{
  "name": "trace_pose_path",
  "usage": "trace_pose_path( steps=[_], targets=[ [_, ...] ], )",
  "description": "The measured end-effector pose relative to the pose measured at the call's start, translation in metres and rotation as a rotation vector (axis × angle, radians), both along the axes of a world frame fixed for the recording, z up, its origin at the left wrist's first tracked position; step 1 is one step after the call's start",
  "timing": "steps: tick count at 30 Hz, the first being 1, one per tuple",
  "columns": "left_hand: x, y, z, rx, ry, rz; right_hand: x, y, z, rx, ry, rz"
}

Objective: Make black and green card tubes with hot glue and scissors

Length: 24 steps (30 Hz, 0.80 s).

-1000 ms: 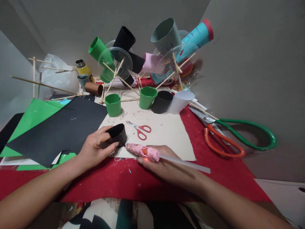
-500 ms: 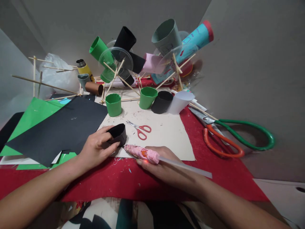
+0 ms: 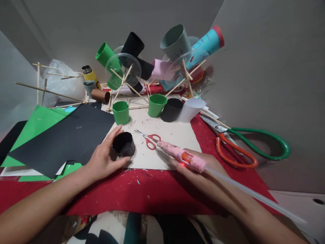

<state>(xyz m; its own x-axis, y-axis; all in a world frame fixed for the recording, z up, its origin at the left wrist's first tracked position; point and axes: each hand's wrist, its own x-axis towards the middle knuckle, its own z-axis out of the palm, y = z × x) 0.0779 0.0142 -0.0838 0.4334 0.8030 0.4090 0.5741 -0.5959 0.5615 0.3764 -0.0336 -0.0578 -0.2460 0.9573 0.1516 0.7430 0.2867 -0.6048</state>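
Now: left fingers [image 3: 119,162] cup black tube [image 3: 123,144], card [image 3: 152,159] edge; right fingers [image 3: 177,166] clench glue gun [image 3: 181,155].

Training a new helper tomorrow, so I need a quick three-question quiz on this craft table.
1. True or false: the right hand holds the pink glue gun.
2. Which hand grips the black rolled-paper cup? A left hand B right hand C neither
3. Fill in: the small red-handled scissors lie on the ____ paper sheet.
Key: 1 true; 2 A; 3 cream.
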Motion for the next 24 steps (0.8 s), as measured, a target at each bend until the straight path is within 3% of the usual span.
trace_pose_path(
  steps=[5, 10, 15, 20, 24],
  targets=[
    [0.002, 0.002, -0.004, -0.157, -0.140, 0.003, 0.037, 0.004, -0.017, 0.145, -0.382, -0.171],
    [0.005, 0.007, -0.001, -0.302, -0.117, 0.056, 0.048, 0.016, -0.024, 0.138, -0.616, -0.228],
    [0.008, 0.010, 0.001, -0.300, -0.058, 0.094, 0.061, 0.014, -0.021, 0.080, -0.581, -0.132],
    [0.008, 0.012, -0.003, -0.307, -0.134, 0.035, 0.064, 0.003, -0.002, 0.245, -0.441, -0.099],
    [0.003, 0.007, 0.002, -0.074, -0.228, -0.021, 0.038, -0.003, 0.014, 0.363, -0.284, -0.072]
  ],
)
